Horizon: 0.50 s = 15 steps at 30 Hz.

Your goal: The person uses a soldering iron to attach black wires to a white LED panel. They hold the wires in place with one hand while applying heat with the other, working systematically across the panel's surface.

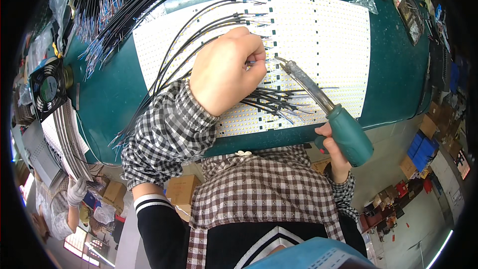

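My right hand (334,152) is wrapped round the green handle of a soldering iron (350,137). The iron's bent tip touches or hovers just over a white LED board sheet (343,35), close to a column of dark pads. My left hand (226,69) is over the sheet, thumb and fingers pinched on a thin wire end (252,63), mostly hidden by the fingers. Black cables (199,25) lie across the sheet above that hand, their ends at the pads. More loose black cables (269,100) with stripped, coloured ends lie below it.
Large bundles of black cable (102,0) lie on the green table (102,104) at the far left. A black fan (48,87) stands at the left edge, above stacked white boards (64,134). A metal box (409,17) is at the far right. Another person's gloved hand (77,192) shows lower left.
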Each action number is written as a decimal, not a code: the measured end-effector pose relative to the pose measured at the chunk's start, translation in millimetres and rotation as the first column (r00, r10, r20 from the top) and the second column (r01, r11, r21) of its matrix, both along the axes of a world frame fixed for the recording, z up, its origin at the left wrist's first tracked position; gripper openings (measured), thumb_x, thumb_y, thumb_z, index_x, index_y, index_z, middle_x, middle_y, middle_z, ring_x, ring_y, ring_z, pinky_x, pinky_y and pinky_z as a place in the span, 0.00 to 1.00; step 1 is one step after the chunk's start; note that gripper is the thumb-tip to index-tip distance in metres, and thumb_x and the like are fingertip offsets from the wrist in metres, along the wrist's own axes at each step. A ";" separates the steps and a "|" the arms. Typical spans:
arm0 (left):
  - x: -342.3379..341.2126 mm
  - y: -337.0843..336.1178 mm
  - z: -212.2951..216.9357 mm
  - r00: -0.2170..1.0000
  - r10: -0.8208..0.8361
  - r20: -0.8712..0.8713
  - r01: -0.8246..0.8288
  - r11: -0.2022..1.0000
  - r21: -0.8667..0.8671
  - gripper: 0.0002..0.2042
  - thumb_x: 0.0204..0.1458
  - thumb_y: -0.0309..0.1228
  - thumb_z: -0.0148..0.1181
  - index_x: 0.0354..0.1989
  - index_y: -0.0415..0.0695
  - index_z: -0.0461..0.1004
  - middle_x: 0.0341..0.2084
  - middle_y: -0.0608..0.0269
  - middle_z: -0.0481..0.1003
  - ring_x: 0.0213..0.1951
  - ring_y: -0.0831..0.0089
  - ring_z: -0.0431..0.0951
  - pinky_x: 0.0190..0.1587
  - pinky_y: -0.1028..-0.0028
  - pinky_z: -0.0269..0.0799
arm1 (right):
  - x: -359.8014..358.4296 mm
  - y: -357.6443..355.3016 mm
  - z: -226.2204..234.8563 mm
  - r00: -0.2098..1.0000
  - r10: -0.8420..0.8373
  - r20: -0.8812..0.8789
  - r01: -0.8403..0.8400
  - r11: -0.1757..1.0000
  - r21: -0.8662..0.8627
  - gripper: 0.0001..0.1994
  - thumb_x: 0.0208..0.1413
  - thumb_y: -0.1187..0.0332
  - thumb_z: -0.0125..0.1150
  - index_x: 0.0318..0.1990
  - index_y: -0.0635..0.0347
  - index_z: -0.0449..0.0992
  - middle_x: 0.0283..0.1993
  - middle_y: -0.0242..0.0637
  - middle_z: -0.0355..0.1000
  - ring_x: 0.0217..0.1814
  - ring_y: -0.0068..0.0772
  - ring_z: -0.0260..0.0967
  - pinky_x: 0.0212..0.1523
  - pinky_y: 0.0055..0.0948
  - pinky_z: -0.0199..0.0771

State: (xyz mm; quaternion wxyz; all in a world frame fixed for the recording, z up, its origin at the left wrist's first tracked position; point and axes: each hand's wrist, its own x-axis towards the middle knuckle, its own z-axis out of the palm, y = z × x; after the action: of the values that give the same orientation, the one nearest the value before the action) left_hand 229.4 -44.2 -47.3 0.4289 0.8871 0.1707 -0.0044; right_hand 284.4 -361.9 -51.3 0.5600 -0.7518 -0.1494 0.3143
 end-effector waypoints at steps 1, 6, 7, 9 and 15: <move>0.2 0.0 0.1 1.000 -0.001 0.002 0.001 1.000 0.000 0.02 0.46 0.21 0.62 0.29 0.39 0.76 0.27 0.60 0.73 0.29 0.69 0.78 0.31 0.73 0.73 | -0.4 0.0 0.3 1.000 -0.018 -0.013 0.018 1.000 0.008 0.35 0.47 0.71 0.79 0.61 0.76 0.69 0.49 0.48 0.79 0.44 0.34 0.82 0.46 0.32 0.85; 0.4 0.0 0.7 1.000 0.004 -0.009 -0.004 1.000 0.001 0.02 0.47 0.21 0.62 0.29 0.39 0.77 0.27 0.61 0.73 0.29 0.70 0.78 0.30 0.73 0.73 | 2.5 -4.1 -1.3 0.999 0.033 0.019 -0.033 0.999 -0.003 0.36 0.47 0.69 0.80 0.62 0.76 0.68 0.49 0.50 0.79 0.46 0.37 0.82 0.47 0.34 0.84; 0.4 -0.3 1.1 1.000 0.006 -0.010 -0.006 1.000 0.002 0.02 0.47 0.21 0.62 0.29 0.39 0.77 0.27 0.61 0.73 0.29 0.70 0.78 0.30 0.73 0.73 | 2.7 -4.3 -1.5 0.999 0.035 0.016 -0.035 0.999 0.002 0.36 0.48 0.69 0.80 0.62 0.76 0.68 0.50 0.50 0.79 0.47 0.37 0.82 0.47 0.34 0.84; 0.3 -0.9 0.9 1.000 0.010 -0.007 -0.010 1.000 -0.002 0.02 0.48 0.22 0.63 0.30 0.39 0.77 0.27 0.61 0.73 0.29 0.71 0.78 0.30 0.73 0.73 | 1.9 -2.3 -0.8 1.000 0.010 -0.008 -0.010 0.999 0.032 0.36 0.48 0.70 0.79 0.62 0.76 0.67 0.50 0.51 0.79 0.49 0.39 0.82 0.48 0.34 0.84; -0.1 6.4 2.0 0.999 0.005 0.038 0.000 0.992 -0.128 0.03 0.51 0.23 0.64 0.32 0.39 0.78 0.27 0.62 0.74 0.29 0.73 0.78 0.32 0.73 0.73 | 3.0 8.8 9.0 0.988 -0.101 -0.118 0.108 0.993 0.056 0.35 0.50 0.71 0.78 0.63 0.76 0.67 0.54 0.55 0.77 0.53 0.45 0.80 0.50 0.35 0.86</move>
State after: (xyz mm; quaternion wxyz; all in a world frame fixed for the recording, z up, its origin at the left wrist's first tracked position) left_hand 229.3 -37.8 -45.3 0.4883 0.8573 0.1630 0.0021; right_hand 287.4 -353.1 -42.2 0.6066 -0.7215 -0.0870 0.3223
